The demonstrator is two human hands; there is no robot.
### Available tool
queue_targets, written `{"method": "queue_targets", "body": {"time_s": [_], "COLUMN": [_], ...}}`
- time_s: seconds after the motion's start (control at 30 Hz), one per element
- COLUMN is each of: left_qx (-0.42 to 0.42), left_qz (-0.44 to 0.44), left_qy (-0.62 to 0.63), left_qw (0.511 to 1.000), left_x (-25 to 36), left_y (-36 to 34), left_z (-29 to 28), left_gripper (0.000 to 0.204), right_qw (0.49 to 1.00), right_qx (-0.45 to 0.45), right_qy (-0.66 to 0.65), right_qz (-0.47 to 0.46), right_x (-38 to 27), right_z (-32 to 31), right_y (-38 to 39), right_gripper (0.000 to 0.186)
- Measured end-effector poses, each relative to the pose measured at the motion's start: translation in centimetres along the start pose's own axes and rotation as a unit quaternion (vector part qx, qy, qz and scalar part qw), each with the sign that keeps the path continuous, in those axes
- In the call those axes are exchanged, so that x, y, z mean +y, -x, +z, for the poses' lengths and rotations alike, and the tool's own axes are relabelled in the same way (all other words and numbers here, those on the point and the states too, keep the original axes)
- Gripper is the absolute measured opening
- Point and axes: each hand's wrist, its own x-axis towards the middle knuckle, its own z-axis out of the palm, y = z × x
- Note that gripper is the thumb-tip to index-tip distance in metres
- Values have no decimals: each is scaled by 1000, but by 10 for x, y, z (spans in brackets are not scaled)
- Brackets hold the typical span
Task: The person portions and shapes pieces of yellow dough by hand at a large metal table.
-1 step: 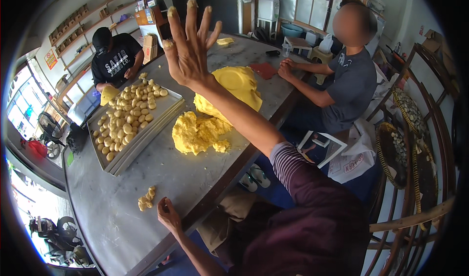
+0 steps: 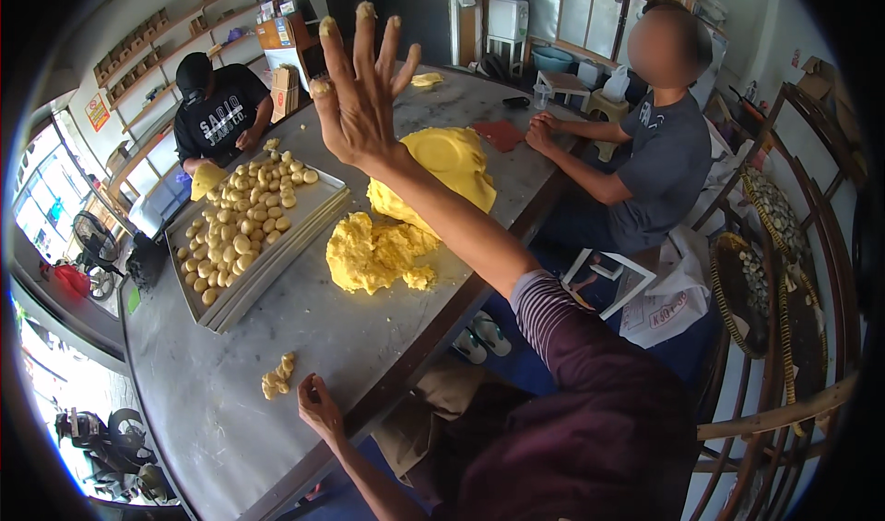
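Note:
My right hand (image 2: 359, 115) is raised high over the table, its fingers spread and bits of pale dough stuck to the tips. It holds nothing. Below its forearm lie a smooth yellow dough mass (image 2: 461, 166) and, closer to me, a crumbly yellow dough lump (image 2: 373, 254). My left hand (image 2: 320, 408) rests at the near table edge, fingers loosely curved with a gap between them and nothing visible inside. Just left of it sits a small heap of dough pieces (image 2: 277, 376). Many round dough balls (image 2: 241, 221) fill much of a metal tray (image 2: 277, 261) on the table's left side.
A person in a black shirt (image 2: 221, 106) works beyond the tray. Another person in a grey shirt (image 2: 659, 157) sits at the right with hands together, near a red-brown flat piece (image 2: 499, 135). A white stool (image 2: 613, 281) and woven baskets (image 2: 737, 290) stand right of the table (image 2: 212, 410).

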Motion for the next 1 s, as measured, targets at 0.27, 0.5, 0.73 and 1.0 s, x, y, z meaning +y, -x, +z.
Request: {"method": "queue_targets", "body": {"time_s": [0.27, 0.5, 0.73, 1.0], "left_qx": [-1, -8, -20, -35], "left_qz": [-11, -10, 30, 260], "left_qy": [-6, -6, -21, -304], "left_qw": [1000, 1000, 999, 916], "left_x": [-7, -1, 4, 1], "left_y": [-1, -1, 1, 1], "left_z": [0, 2, -1, 19], "left_gripper": [24, 23, 16, 23], "right_qw": [1000, 1000, 974, 887], "right_qx": [9, -11, -94, -454], "right_qy": [-6, -16, -201, 4], "right_qz": [3, 17, 51, 81], "right_x": [0, 9, 4, 39], "right_z": [8, 7, -32, -78], "right_y": [1, 10, 66, 270], "right_gripper": [57, 57, 51, 51]}}
